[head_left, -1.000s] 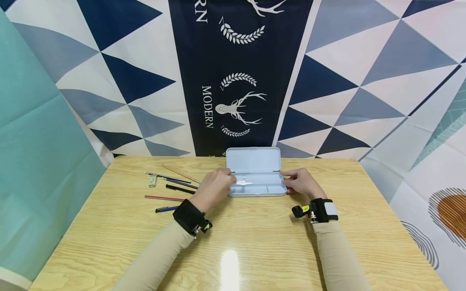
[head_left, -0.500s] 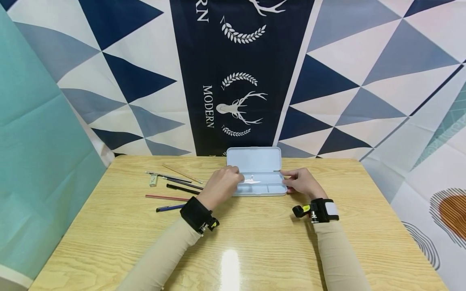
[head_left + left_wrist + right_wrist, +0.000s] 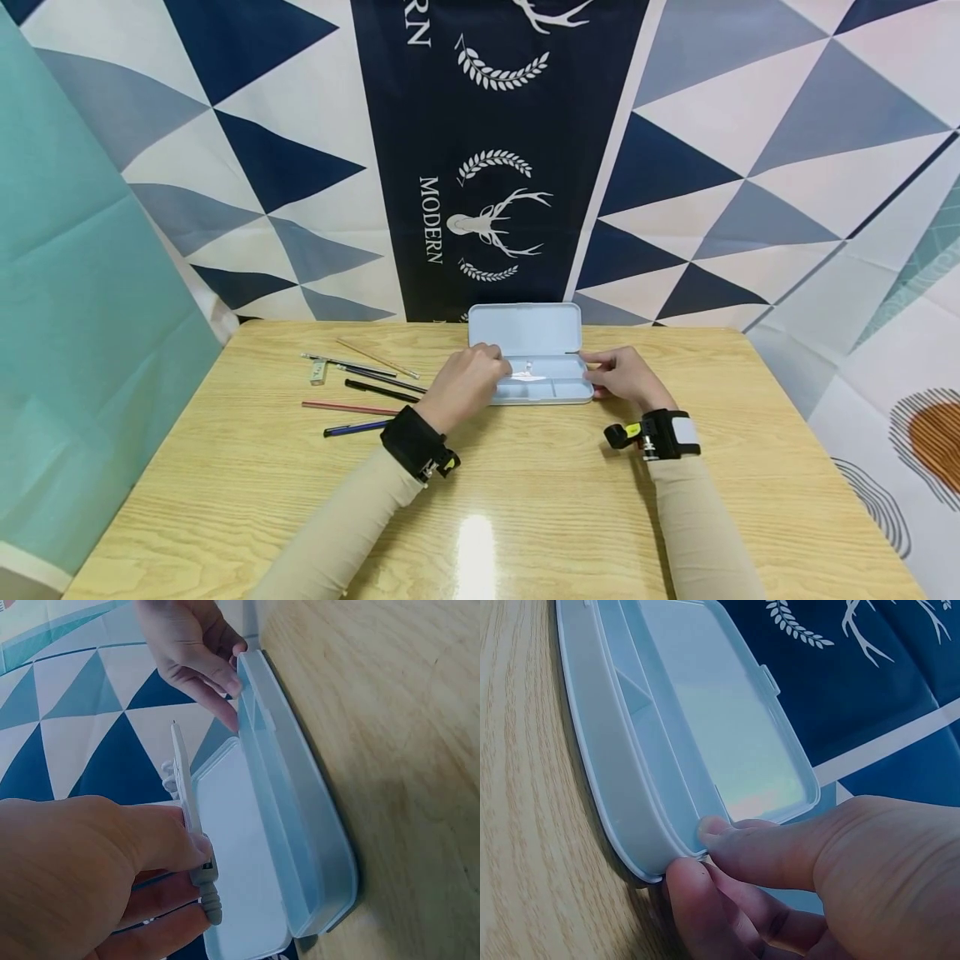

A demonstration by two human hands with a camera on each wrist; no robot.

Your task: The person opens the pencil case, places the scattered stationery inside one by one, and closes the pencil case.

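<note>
My left hand [image 3: 468, 379] pinches a white drawing compass [image 3: 186, 787] between thumb and fingers; its grey ribbed knob [image 3: 211, 904] and thin needle tip show in the left wrist view. The compass is over a pale blue pencil case [image 3: 536, 401], whose lid [image 3: 525, 327] stands raised at the back. Dividers split the case into compartments. At the case's right end, my right hand [image 3: 622, 375] grips the wall, with the thumb [image 3: 716, 829] over the inner edge and a finger outside. The left hand covers the case's left part in the head view.
Left of the case, on the wooden table [image 3: 225, 483], lie a bare-wood pencil [image 3: 375, 357], darker pencils [image 3: 382, 379], a small eraser [image 3: 318, 372], a black pen [image 3: 378, 389], a red pencil [image 3: 348, 407] and a blue pen [image 3: 356, 428]. Patterned cloth [image 3: 300, 167] hangs behind.
My left hand has shifted a little to the right over the pencil case, carrying the compass. The right hand stays at the case's right end.
</note>
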